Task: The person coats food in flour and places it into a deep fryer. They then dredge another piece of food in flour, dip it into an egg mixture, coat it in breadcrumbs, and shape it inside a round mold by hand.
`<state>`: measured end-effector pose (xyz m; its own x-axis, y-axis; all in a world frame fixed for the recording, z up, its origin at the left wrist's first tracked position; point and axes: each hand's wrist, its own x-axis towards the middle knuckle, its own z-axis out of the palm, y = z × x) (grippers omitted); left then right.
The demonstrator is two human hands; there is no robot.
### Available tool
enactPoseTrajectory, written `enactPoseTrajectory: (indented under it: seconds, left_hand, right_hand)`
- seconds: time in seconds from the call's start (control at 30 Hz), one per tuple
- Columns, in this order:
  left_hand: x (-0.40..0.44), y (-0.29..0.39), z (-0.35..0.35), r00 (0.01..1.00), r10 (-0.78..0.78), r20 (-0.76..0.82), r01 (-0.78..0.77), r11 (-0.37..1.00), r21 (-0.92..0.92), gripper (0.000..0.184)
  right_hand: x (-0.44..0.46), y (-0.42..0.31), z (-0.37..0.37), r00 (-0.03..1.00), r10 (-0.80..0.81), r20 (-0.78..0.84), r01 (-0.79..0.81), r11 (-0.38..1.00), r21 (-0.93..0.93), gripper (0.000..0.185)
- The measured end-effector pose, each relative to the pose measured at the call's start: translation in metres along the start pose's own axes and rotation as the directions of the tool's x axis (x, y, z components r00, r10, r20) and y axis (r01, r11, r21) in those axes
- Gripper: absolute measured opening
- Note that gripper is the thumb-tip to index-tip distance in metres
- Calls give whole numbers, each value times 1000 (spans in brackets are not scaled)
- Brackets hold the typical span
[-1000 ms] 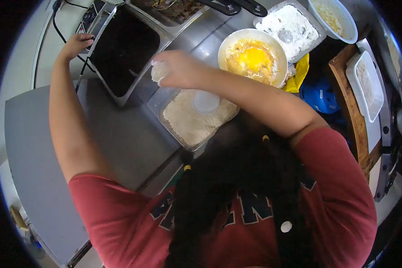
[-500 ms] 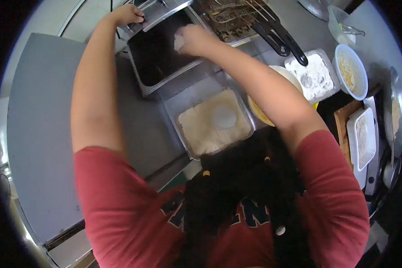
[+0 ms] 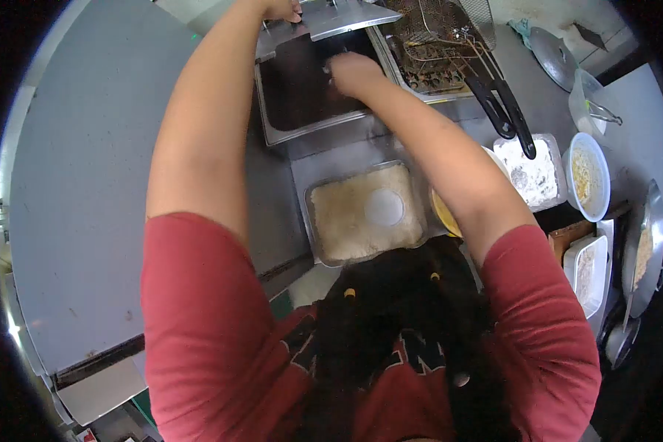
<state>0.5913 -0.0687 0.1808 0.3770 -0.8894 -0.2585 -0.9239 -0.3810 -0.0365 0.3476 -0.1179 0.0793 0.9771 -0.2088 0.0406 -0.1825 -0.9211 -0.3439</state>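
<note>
Grey counter (image 3: 464,110); vat (image 3: 291,99) dark inside, silver-rimmed; right hand (image 3: 355,74) over it, left hand (image 3: 281,9) near lid (image 3: 353,20); grips unclear

The left hand (image 3: 281,10) is at the metal lid (image 3: 355,18), near the upper edge. The right hand (image 3: 355,75) is above the dark inside of the fryer (image 3: 318,127); whether it holds something is unclear. Closer to the body, a tray (image 3: 309,215) contains pale crumbs (image 3: 346,225), and a round white piece (image 3: 385,207) lies on them.
</note>
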Motion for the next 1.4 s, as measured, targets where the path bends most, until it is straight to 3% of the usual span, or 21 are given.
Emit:
enactPoseTrajectory:
  seconds: [0.1,0.17,0.23,0.3,0.37,0.4,0.47,0.53,0.6,0.63,0.7,0.8,0.87,0.93,1.03,1.13,1.33,1.4]
  left_hand:
    - [-6,16,-7,991,-98,95,105,992,-68,36]
    - [-4,18,-5,985,-127,117,134,989,-55,37]
    - [1,13,1,988,-119,101,124,991,-44,39]
    - [0,14,3,985,-140,100,144,989,-39,39]
    - [2,17,7,983,-153,98,156,987,-30,39]
    - [5,15,12,990,-109,91,104,992,67,39]
    - [6,9,25,995,-61,84,46,985,167,39]
    - [-6,16,24,996,32,-78,-31,999,18,36]
    - [-19,36,22,993,81,-85,-71,991,117,37]
    - [-22,41,26,995,74,-69,-64,987,145,37]
    - [-25,51,35,996,73,-55,-62,982,176,37]
    - [-24,60,50,996,-83,-25,87,965,247,34]
    - [-34,68,54,998,-54,-30,59,979,195,33]
    - [-40,73,63,982,-107,-154,136,973,189,32]
    - [-39,82,66,982,-165,-86,181,957,225,33]
    - [-44,90,71,971,-205,-125,227,952,205,34]
    - [-39,72,90,970,-123,-212,163,969,184,35]
    - [-32,64,101,973,-124,-194,162,967,195,37]
  right_hand:
    - [-48,7,-18,998,16,-54,-11,994,104,26]
    - [-94,13,-23,969,-21,-245,59,987,151,32]
    - [-142,16,-32,943,-15,-333,105,962,253,31]
    - [-186,9,-51,967,157,-201,-64,911,408,32]
    - [-218,15,-49,968,202,-150,-110,874,473,32]
    - [-232,20,-46,965,245,-92,-160,830,535,31]
    - [-255,32,-34,966,237,-102,-140,814,563,32]
    - [-272,41,-25,968,222,-118,-113,803,585,32]
    - [-285,43,-23,960,274,-52,-189,776,602,32]
    - [-290,39,-30,942,324,83,-308,744,593,31]
    - [-301,35,-31,949,312,50,-278,749,601,30]
    - [-311,37,-29,953,302,13,-245,750,614,29]
    - [-315,36,-30,947,319,31,-260,708,657,29]
    - [-320,39,-28,943,332,23,-266,712,650,29]
    - [-327,42,-27,941,339,6,-265,724,636,29]
    - [-333,46,-26,937,349,-7,-264,722,639,29]
    - [-342,54,-22,918,395,34,-324,698,638,31]
    - [-347,64,-13,941,339,-1,-264,735,625,31]
